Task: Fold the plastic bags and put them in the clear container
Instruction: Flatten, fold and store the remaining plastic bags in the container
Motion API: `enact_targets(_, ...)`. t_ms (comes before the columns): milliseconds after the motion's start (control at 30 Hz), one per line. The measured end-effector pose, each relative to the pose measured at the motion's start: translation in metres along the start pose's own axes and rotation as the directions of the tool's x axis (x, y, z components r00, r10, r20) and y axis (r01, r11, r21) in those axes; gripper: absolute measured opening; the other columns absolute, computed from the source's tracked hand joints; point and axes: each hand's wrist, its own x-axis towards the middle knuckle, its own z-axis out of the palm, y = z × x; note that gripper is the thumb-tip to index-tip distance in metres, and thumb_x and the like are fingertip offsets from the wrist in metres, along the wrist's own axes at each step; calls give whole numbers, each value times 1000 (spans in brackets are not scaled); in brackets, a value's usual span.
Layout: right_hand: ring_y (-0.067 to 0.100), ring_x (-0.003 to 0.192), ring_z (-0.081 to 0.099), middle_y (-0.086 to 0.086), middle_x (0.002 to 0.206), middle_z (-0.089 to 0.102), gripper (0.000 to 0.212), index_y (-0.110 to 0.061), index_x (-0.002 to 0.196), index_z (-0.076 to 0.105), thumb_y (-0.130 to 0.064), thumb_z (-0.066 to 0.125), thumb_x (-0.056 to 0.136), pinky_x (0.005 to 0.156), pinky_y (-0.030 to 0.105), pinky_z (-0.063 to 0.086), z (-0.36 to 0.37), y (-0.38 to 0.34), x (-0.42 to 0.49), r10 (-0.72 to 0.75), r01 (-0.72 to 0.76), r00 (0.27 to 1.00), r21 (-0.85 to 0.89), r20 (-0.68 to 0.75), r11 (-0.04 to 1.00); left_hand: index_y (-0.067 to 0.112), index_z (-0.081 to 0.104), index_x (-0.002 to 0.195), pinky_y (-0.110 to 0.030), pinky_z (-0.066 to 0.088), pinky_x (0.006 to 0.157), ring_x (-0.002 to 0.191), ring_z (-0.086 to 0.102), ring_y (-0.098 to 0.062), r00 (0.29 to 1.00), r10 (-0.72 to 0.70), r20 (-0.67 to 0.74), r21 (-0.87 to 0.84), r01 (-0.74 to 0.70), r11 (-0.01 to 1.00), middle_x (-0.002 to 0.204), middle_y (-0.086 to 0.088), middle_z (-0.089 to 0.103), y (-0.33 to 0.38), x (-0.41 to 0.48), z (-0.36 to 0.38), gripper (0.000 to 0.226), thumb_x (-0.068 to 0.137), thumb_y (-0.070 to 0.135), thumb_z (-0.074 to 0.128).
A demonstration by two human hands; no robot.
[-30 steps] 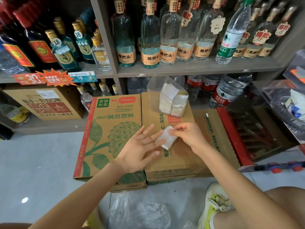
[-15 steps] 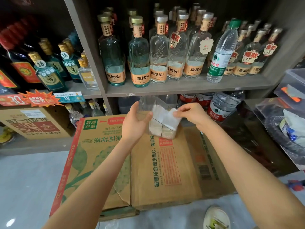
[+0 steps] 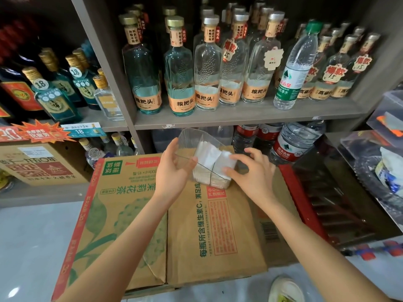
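Your left hand [image 3: 172, 171] grips the left wall of the clear square plastic container [image 3: 189, 138], thumb in front, fingers behind; the container sits at the far edge of the brown printed cardboard box [image 3: 218, 225]. Your right hand [image 3: 250, 173] pinches the rightmost of the folded white plastic bags [image 3: 209, 158] standing inside it

At centre frame the clear container [image 3: 189, 141] is transparent, ribbed, glossy plastic; the folded bags [image 3: 208, 158] inside are thin, milky plastic film. Below, the cardboard boxes [image 3: 218, 236] look matt and printed. Upper-centre glass bottles [image 3: 181, 68] gleam on a matt grey shelf [image 3: 239, 117].
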Motion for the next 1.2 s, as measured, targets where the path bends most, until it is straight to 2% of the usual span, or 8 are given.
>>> enact_targets(100, 23, 137, 27, -2, 151, 33, 46, -41, 116, 64, -59, 68, 75, 107, 41, 16, 1, -5, 5, 83, -74, 982, -61, 168, 995, 26, 32, 148, -27, 35, 102, 132, 41, -15, 1000, 5, 1, -17, -5, 1000, 148, 4, 42, -5, -2, 0, 70, 88, 32, 68)
enact_targets(267, 27, 141, 22, 1, 157, 23, 48, -45, 117, 61, -61, 69, 73, 110, 45, 16, -1, -16, 15, 142, -89, 954, -203, 265, 975, 29, 34, 146, -27, 37, 102, 125, 45, -10, 1000, 19, -10, -32, -20, 999, 139, 10, 44, -12, -6, -1, 69, 87, 33, 69)
enact_targets(600, 29, 132, 35, 2, 148, 36, 48, -45, 120, 60, -56, 71, 74, 104, 45, 25, 2, -31, 20, 229, -117, 920, -335, 318, 935, 29, 32, 147, -37, 40, 109, 131, 44, -14, 999, 26, -23, -39, -27, 999, 148, 3, 41, -14, -14, -2, 71, 87, 31, 69)
enact_targets(800, 26, 130, 39, -4, 146, 39, 47, -43, 118, 59, -50, 74, 73, 101, 42, 25, -6, -26, 17, 216, -198, 930, -91, 298, 976, 29, 28, 149, -35, 37, 107, 126, 42, -10, 1000, 12, -27, 8, -12, 1000, 145, 6, 42, -8, -8, 2, 72, 89, 33, 67)
enact_targets(900, 20, 130, 40, -6, 143, 42, 40, -42, 112, 63, -45, 75, 74, 102, 43, 25, -20, -21, 5, 186, -206, 964, 92, 191, 974, 27, 26, 150, -41, 35, 111, 137, 37, -17, 1000, 2, -22, 47, -1, 999, 151, 2, 38, -4, -3, 4, 72, 90, 36, 65)
enact_targets(1000, 11, 119, 47, -16, 123, 52, 25, -44, 97, 63, -39, 76, 75, 103, 43, 32, -35, -22, -24, 172, -185, 983, 304, 68, 935, 26, 25, 151, -44, 35, 112, 138, 36, -19, 1000, -26, -8, 41, 26, 999, 152, 1, 36, 2, 3, 4, 73, 90, 36, 64)
enact_targets(1133, -7, 98, 51, -22, 102, 58, 22, -37, 90, 64, -28, 77, 76, 95, 29, 41, -44, -31, -81, 130, -136, 990, 468, 45, 873, 27, 23, 151, -41, 32, 113, 140, 34, -17, 999, -41, 16, 55, 40, 998, 153, 4, 36, 2, -9, -10, 75, 90, 42, 63)
enact_targets(1200, -9, 96, 52, -20, 99, 60, 18, -34, 90, 66, -27, 76, 76, 88, 20, 40, -38, -35, -116, 98, -115, 993, 489, 61, 864, 25, 28, 150, -38, 33, 111, 137, 37, -16, 1000, -11, -23, 135, 14, 991, 150, 3, 40, -6, -30, -29, 70, 91, 43, 60)
